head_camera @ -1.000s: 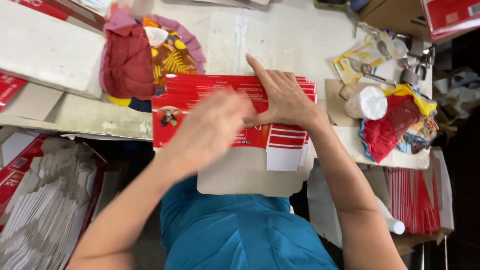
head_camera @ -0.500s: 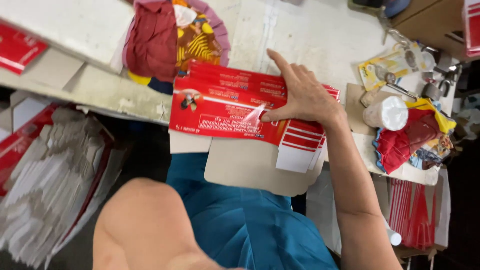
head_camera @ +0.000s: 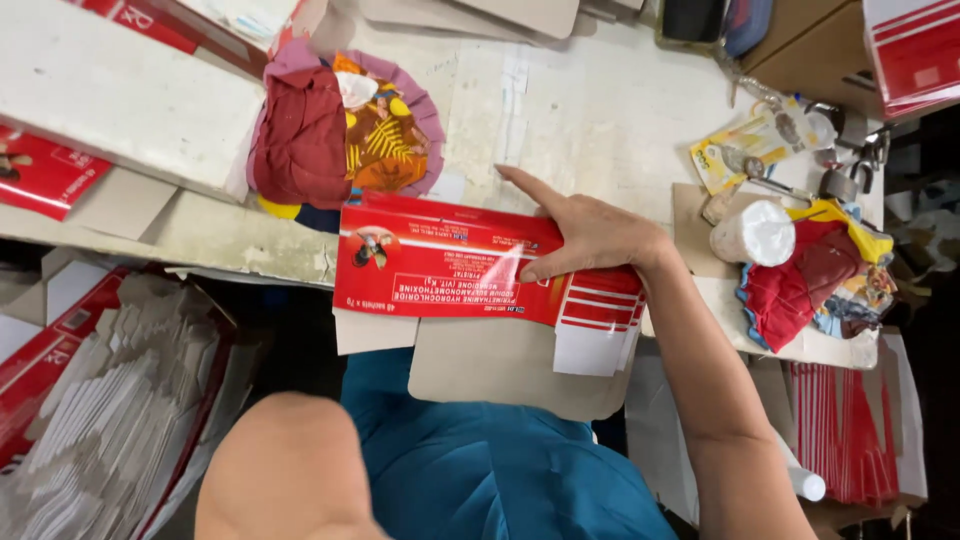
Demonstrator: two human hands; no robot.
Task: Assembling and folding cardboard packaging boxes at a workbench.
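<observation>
a: big stuff first?
b: pale worn table (head_camera: 610, 120) fills the top half. at 7 o'clock, low off its edge, a bin of flat carton blanks (head_camera: 100, 420), grey sides up, red edges. at 5 o'clock, a stack of red blanks on edge (head_camera: 850, 430).
a: the piece in hand?
b: flattened red carton (head_camera: 450, 265), dead centre on the table's near edge, lying on more of the same; their striped end flaps show at its 4 o'clock, a grey cardboard sheet (head_camera: 510, 365) hangs out beneath.
a: hands?
b: right hand (head_camera: 590, 235) lies flat on the carton's right end, fingers (head_camera: 528, 187) spread and straight, pressing, not gripping. left forearm (head_camera: 285, 470) is blurred at 6 o'clock; the hand itself is out of shot.
a: progress?
b: my read: carton is flat, nothing folded or erected. bin looks full, so plenty left.
a: clutter?
b: cloth bundle (head_camera: 340, 135) at 11 o'clock, rag pile (head_camera: 810, 280) with white roll (head_camera: 755, 232) at 3 o'clock.
</observation>
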